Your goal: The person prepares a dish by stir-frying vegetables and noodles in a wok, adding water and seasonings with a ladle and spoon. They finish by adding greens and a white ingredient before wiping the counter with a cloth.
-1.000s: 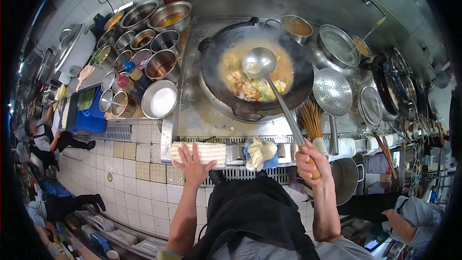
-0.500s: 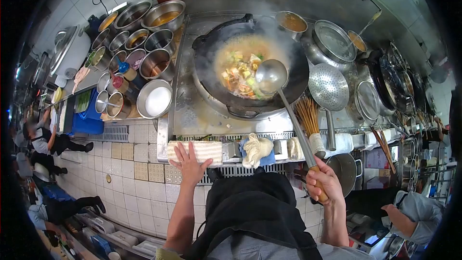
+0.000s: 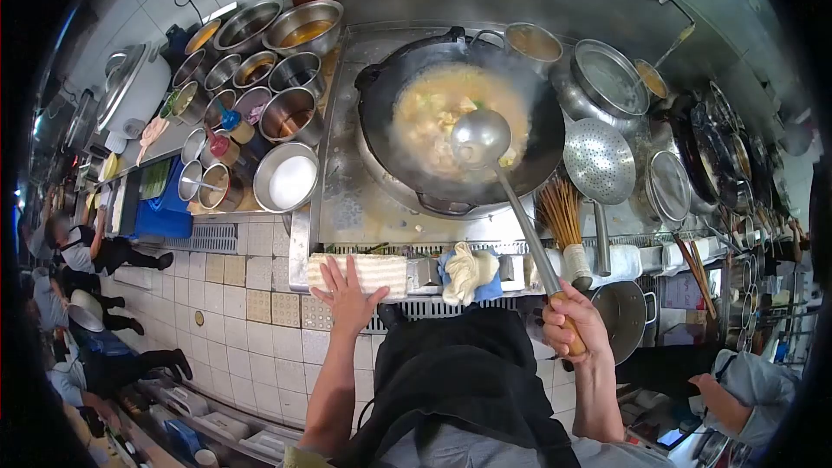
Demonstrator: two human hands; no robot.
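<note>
My right hand point(image 3: 575, 322) is wrapped round the wooden handle end of a long steel ladle point(image 3: 482, 140). The ladle's bowl sits in the soupy food point(image 3: 433, 121) inside a large black wok point(image 3: 374, 130), and steam rises from it. Pale and yellowish chunks with bits of green show in the broth. My left hand point(image 3: 347, 302) lies flat with fingers spread on a folded striped towel point(image 3: 381, 274) at the stove's front edge. Beside that towel, a crumpled cream cloth point(image 3: 470, 274) rests on a blue one.
Steel bowls of sauces and a bowl of white powder point(image 3: 291, 177) stand left of the wok. On the right are a perforated skimmer point(image 3: 598, 161), a bamboo brush point(image 3: 567, 218) and a steel pot point(image 3: 622, 319). Several people are at the far left; another person point(image 3: 737, 390) is at right.
The ladle bowl has shifted slightly left within the wok, and the food looks more submerged in cloudy broth. My left hand stays on the towel. The whole view has shifted slightly.
</note>
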